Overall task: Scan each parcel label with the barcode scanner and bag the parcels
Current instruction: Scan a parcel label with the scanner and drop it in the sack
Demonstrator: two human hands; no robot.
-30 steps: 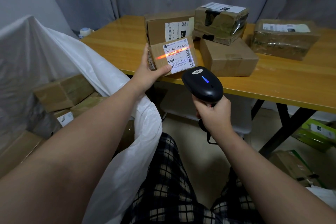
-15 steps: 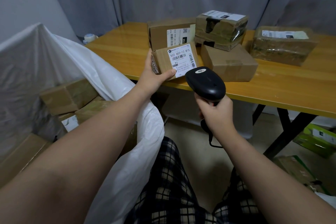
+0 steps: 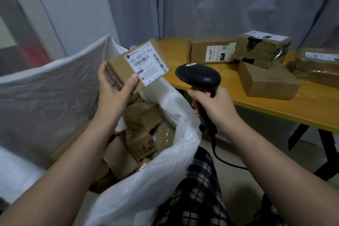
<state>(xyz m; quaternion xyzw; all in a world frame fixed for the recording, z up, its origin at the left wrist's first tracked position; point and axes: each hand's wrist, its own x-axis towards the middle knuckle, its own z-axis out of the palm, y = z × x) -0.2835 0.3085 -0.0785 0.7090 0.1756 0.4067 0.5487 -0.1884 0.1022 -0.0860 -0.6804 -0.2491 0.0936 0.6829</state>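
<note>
My left hand [image 3: 114, 89] grips a small cardboard parcel [image 3: 136, 65] with a white barcode label facing up. It hangs in the air above the open mouth of a large white plastic bag [image 3: 145, 185], which holds several brown parcels [image 3: 141, 134]. My right hand [image 3: 214, 109] grips the handle of a black barcode scanner [image 3: 199, 76], held just right of the parcel over the table's near edge. No scan light shows on the label.
On the wooden table [image 3: 286, 108] lie a labelled box [image 3: 209, 52], a taped parcel [image 3: 262, 48] stacked on a plain brown box [image 3: 267, 82], and a wrapped parcel [image 3: 317, 65] at the far right. The scanner's cable [image 3: 223, 159] hangs down past my checked trousers. Grey curtains hang behind.
My left hand has lifted the labelled parcel off the table's edge and carried it left, over the bag. The scanner's beam and blue light went out. My view has swung left.
</note>
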